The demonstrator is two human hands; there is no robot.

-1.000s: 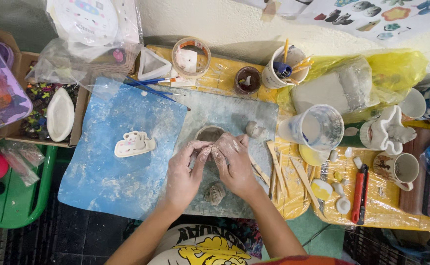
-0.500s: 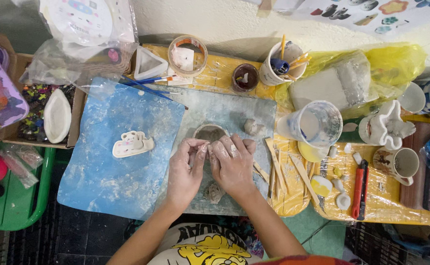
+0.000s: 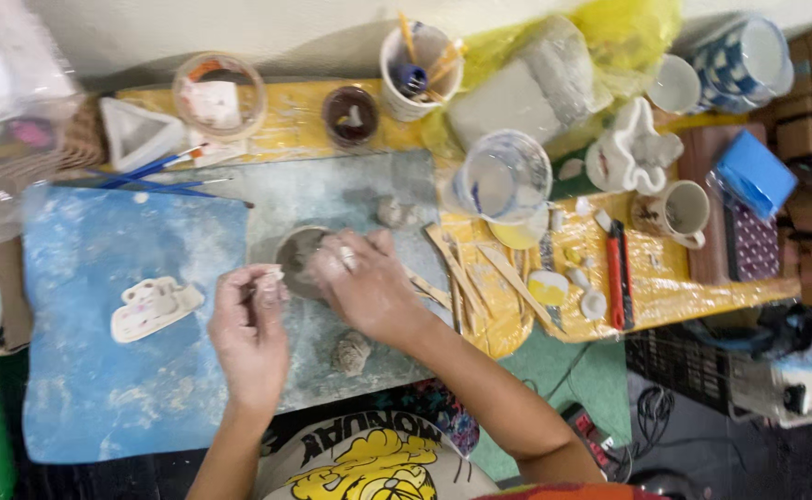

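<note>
- Left hand (image 3: 250,338) curled, fingertips (image 3: 265,278) pinching a small pale bit of clay (image 3: 271,274), just left of the small bowl.
- Right hand (image 3: 364,287) laid palm down, fingers pressed together over the right edge of a small grey bowl (image 3: 295,252); ring (image 3: 346,262) on one finger; cannot tell what lies under the palm.
- Both hands over a grey work slab (image 3: 332,199), dusted white.
- Lump of grey clay (image 3: 351,353) on the slab near the body, below the right wrist.
- Blue mat (image 3: 100,306) to the left, smeared with white, overlapping the slab's left side.
- White clay piece (image 3: 154,307) lying flat on the mat, well left of the left hand.
- Wooden modelling sticks (image 3: 466,268) fanned out just right of the right hand, on yellow plastic sheet (image 3: 665,287).
- Red-handled tool (image 3: 615,273) and small white spoons (image 3: 591,301) farther right on that sheet.
- Second smaller clay lump (image 3: 392,212) on the slab beyond the bowl.
- Clear measuring jug (image 3: 506,178) beyond the sticks, touching the slab's right corner.
- White mug (image 3: 679,211) and a white frilled vessel (image 3: 630,153) to the right of the jug.
- Blue-handled brushes (image 3: 151,171) lying along the slab's far left edge.
- Dark-filled round pot (image 3: 350,116), clear round tub (image 3: 219,93) and a white triangular dish (image 3: 137,134) along the far edge.
- White cup of brushes (image 3: 417,60) at the back, beside a wrapped grey clay block (image 3: 517,88).
</note>
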